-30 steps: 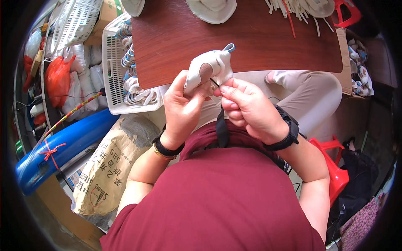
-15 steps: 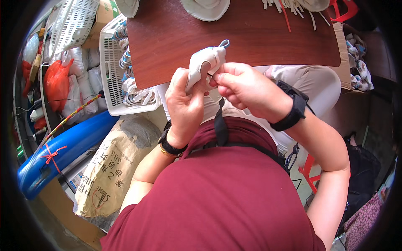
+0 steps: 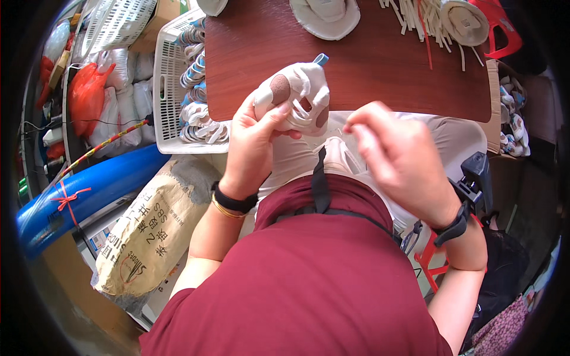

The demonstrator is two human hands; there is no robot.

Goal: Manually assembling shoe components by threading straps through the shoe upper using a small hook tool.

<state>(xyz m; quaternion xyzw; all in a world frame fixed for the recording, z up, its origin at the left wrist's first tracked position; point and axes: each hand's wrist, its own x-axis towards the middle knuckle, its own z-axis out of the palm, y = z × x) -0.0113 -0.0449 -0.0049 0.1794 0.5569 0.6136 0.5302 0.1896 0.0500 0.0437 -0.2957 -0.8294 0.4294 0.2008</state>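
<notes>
My left hand (image 3: 256,133) is closed on a small white shoe upper (image 3: 309,89), its thumb pressed on the front side. The upper has brown patches, white straps or laces across its opening, and a blue pull loop (image 3: 321,59) at the far end. It is held over the table's near edge, above my lap. To its right, apart from it, is my right hand (image 3: 401,157), blurred, with thumb and fingers drawn together. Whatever sits between those fingertips is too blurred to make out.
Pale soles or shoe parts (image 3: 325,18) and a bundle of white strips (image 3: 409,21) lie on the brown table (image 3: 380,77). A white basket (image 3: 163,89) of shoe pieces stands left, beside a blue roll (image 3: 89,184) and a paper sack (image 3: 157,231). A red stool (image 3: 502,29) stands far right.
My right hand has left the shoe upper, moving right and toward me; the thin dark tool in its fingers no longer shows. My left hand has turned the upper, exposing its brown patches.
</notes>
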